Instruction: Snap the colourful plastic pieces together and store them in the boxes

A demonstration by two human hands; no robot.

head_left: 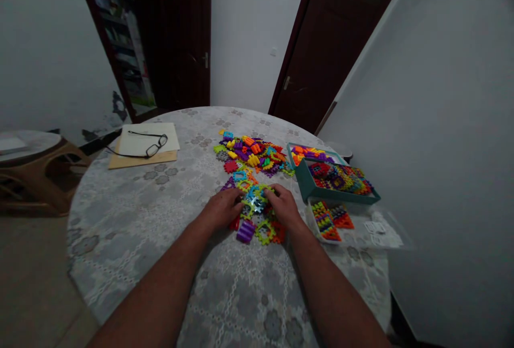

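Note:
A pile of colourful plastic interlocking pieces [251,155] lies on the round table [160,219]. My left hand [220,210] and my right hand [284,206] rest side by side on the table, fingers curled around a small cluster of blue and green pieces [255,199] between them. A purple piece [245,231], a green piece [264,232] and red pieces lie just in front of the hands.
A teal box [309,182] full of pieces stands at the right, with a clear plastic bag [361,230] of pieces beside it. Glasses [155,147] lie on papers [136,159] at the back left. A wall runs close on the right; a low table [36,166] is left.

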